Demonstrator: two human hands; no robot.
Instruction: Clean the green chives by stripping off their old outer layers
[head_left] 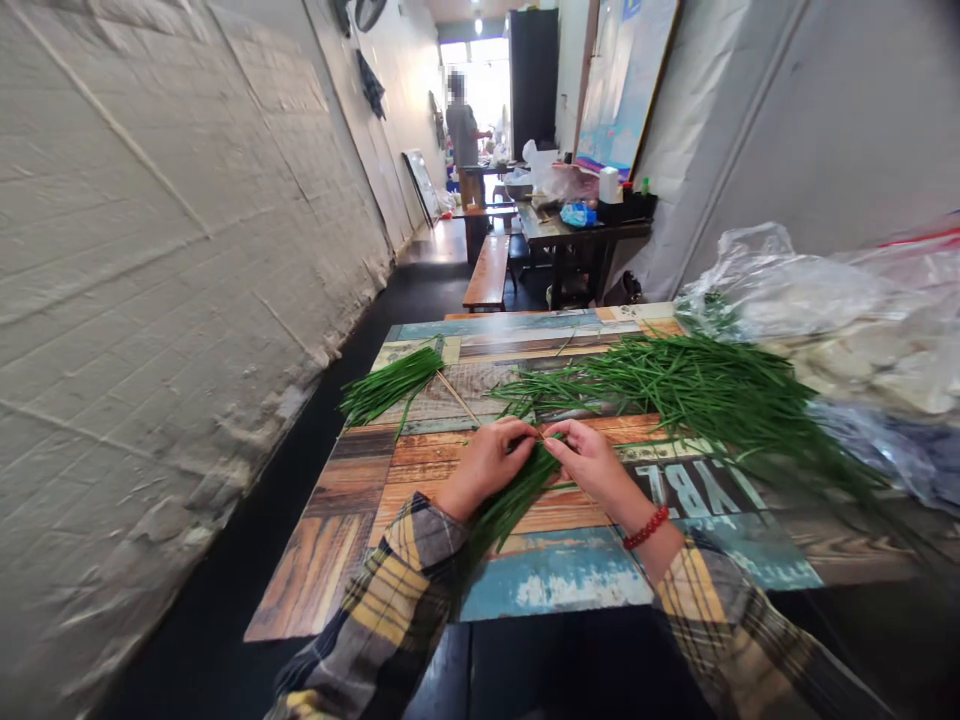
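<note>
Between pinched fingers [516, 428], the green bundle [517, 500] (upper end mostly covered) slants.

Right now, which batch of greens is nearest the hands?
The front bunch, right at the left hand and right hand; the left bundle and large loose pile lie farther from their fingers.

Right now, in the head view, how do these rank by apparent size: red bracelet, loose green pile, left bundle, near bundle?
1. Loose green pile
2. Left bundle and near bundle: unsure; the latter is closer and partly covered
3. Red bracelet
</note>
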